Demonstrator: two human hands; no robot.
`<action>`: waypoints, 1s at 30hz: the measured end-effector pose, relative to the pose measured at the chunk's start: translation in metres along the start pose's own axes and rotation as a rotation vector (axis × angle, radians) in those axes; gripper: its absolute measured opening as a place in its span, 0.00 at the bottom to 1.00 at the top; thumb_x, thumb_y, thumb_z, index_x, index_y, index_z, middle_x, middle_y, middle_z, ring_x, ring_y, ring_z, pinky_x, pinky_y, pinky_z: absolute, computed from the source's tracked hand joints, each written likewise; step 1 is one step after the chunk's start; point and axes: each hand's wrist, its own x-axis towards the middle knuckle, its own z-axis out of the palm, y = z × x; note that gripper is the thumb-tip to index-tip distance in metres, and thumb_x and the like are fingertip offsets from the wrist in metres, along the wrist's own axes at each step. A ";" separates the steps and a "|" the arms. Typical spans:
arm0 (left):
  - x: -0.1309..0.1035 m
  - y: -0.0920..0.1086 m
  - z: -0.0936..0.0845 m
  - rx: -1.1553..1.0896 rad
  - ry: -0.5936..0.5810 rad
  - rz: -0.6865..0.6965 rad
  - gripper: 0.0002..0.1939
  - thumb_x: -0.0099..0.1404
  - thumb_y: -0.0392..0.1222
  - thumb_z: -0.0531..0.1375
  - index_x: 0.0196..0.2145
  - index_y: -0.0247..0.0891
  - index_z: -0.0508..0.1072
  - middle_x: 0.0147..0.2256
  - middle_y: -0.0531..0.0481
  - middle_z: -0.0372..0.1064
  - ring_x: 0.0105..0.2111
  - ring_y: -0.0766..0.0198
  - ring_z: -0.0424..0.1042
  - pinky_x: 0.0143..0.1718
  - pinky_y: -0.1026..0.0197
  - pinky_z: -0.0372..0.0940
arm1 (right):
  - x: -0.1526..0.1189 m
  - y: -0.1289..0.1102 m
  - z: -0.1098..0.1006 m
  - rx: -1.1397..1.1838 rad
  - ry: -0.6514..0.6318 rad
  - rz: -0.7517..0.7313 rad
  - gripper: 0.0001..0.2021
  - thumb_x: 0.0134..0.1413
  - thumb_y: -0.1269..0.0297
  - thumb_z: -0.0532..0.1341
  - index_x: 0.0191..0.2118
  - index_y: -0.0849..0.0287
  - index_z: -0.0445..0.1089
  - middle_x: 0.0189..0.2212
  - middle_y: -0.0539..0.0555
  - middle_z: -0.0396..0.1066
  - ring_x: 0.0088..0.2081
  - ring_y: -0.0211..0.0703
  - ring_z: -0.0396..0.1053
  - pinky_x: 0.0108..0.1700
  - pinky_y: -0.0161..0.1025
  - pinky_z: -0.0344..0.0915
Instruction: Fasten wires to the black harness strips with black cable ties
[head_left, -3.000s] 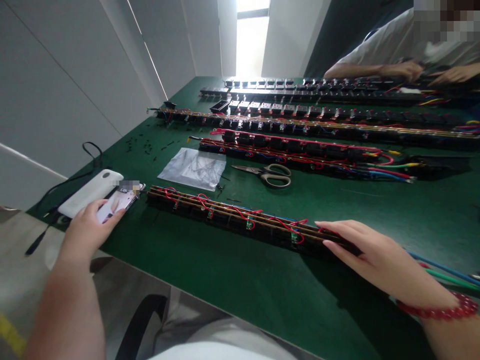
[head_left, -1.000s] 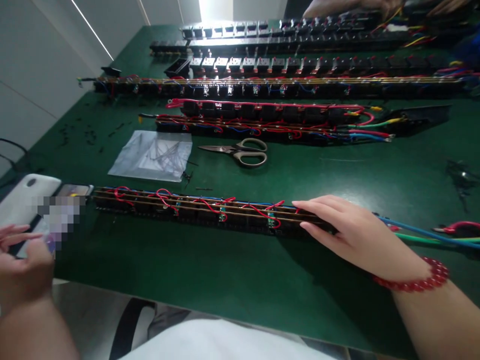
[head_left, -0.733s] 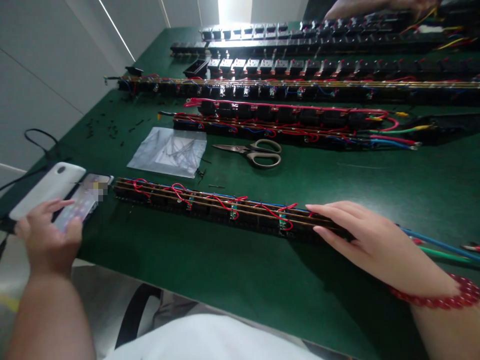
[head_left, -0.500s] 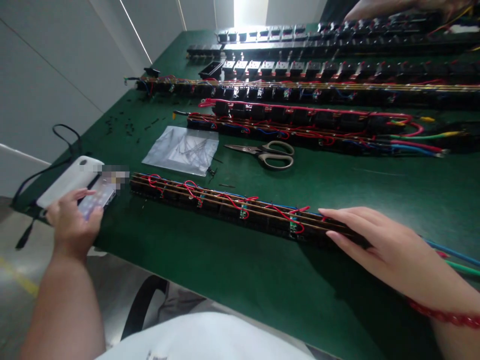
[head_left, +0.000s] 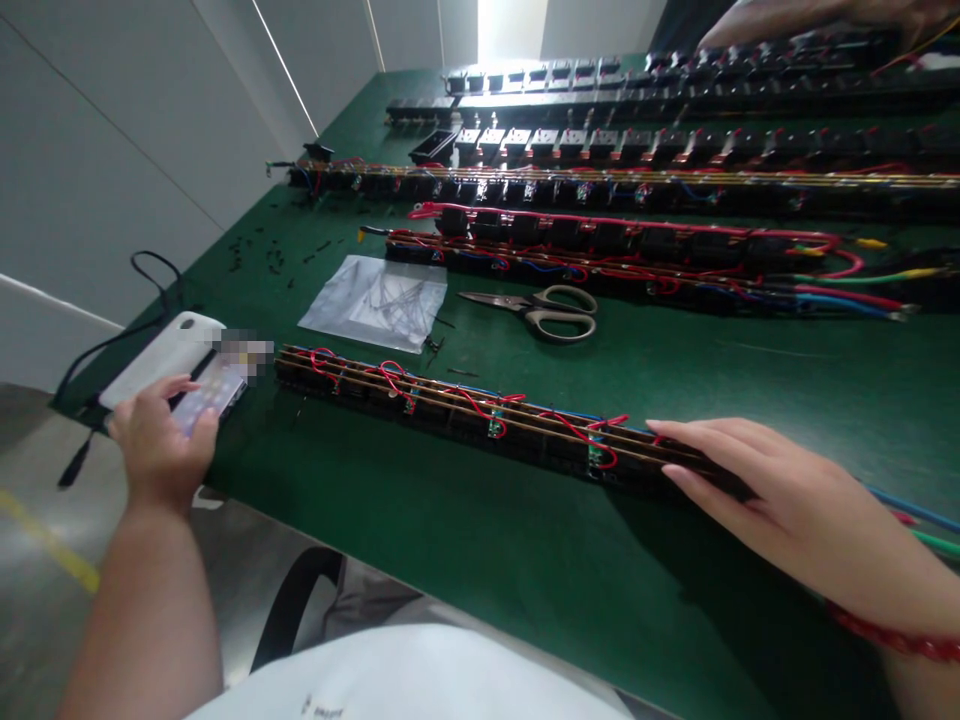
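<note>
At the table's left corner, my left hand (head_left: 161, 445) has its thumb and fingers around a phone (head_left: 208, 398) with a lit screen. A white slab-shaped device (head_left: 159, 362) lies against the phone's far side. My right hand (head_left: 787, 500) grips the right part of a long black wired strip (head_left: 454, 412), thumb on the near side and fingers over the far side. Brown rails, looped red wires and small green circuit boards run along this strip. Beyond it lie scissors (head_left: 562, 315) and a clear plastic bag (head_left: 375, 302) of thin dark pieces.
Several more wired black strips (head_left: 600, 255) lie in rows farther back on the green table (head_left: 420, 530). A black cable (head_left: 97, 345) loops over the left edge. Dark scraps (head_left: 274, 262) are scattered beyond the bag. Another person's arm (head_left: 787, 20) reaches in at the top right.
The whole view has shifted slightly, so everything appears a little farther right. Both hands keep the same places on the phone and the wired strip.
</note>
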 end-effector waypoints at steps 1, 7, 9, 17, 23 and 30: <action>-0.001 0.001 0.000 -0.002 0.023 -0.003 0.27 0.62 0.52 0.59 0.55 0.36 0.70 0.55 0.38 0.72 0.57 0.40 0.67 0.64 0.34 0.55 | 0.000 0.000 0.000 0.002 0.000 0.000 0.19 0.68 0.53 0.57 0.57 0.56 0.71 0.46 0.60 0.78 0.44 0.54 0.77 0.42 0.50 0.77; -0.002 0.005 -0.001 0.043 0.013 -0.042 0.27 0.63 0.52 0.57 0.58 0.39 0.70 0.51 0.41 0.75 0.57 0.39 0.66 0.64 0.31 0.54 | -0.001 0.003 0.001 -0.019 -0.010 -0.010 0.19 0.68 0.54 0.57 0.58 0.56 0.70 0.46 0.60 0.77 0.44 0.53 0.77 0.43 0.51 0.78; -0.001 0.005 -0.001 0.058 0.000 -0.038 0.30 0.63 0.52 0.56 0.60 0.39 0.69 0.48 0.42 0.76 0.56 0.40 0.67 0.63 0.31 0.54 | 0.000 0.003 0.001 -0.019 -0.012 -0.016 0.19 0.68 0.54 0.57 0.59 0.55 0.70 0.47 0.60 0.77 0.44 0.53 0.77 0.42 0.50 0.78; 0.003 0.002 -0.001 0.111 0.020 -0.002 0.36 0.63 0.57 0.55 0.60 0.27 0.68 0.48 0.33 0.72 0.54 0.36 0.71 0.61 0.31 0.59 | -0.002 0.005 0.003 -0.013 -0.005 -0.009 0.18 0.68 0.54 0.57 0.59 0.54 0.70 0.47 0.59 0.77 0.44 0.52 0.77 0.43 0.50 0.78; 0.004 0.004 0.000 0.106 -0.004 -0.017 0.36 0.62 0.56 0.56 0.61 0.29 0.67 0.49 0.35 0.71 0.53 0.37 0.70 0.62 0.32 0.58 | -0.003 0.004 0.002 0.000 0.007 0.014 0.18 0.68 0.53 0.57 0.58 0.53 0.71 0.47 0.59 0.78 0.44 0.52 0.77 0.43 0.49 0.77; 0.001 0.006 -0.002 0.027 -0.014 -0.049 0.31 0.61 0.52 0.60 0.58 0.35 0.67 0.49 0.38 0.71 0.55 0.39 0.65 0.63 0.32 0.54 | 0.003 -0.002 -0.004 -0.009 -0.015 0.032 0.20 0.67 0.51 0.57 0.55 0.57 0.74 0.46 0.61 0.79 0.43 0.53 0.78 0.43 0.48 0.78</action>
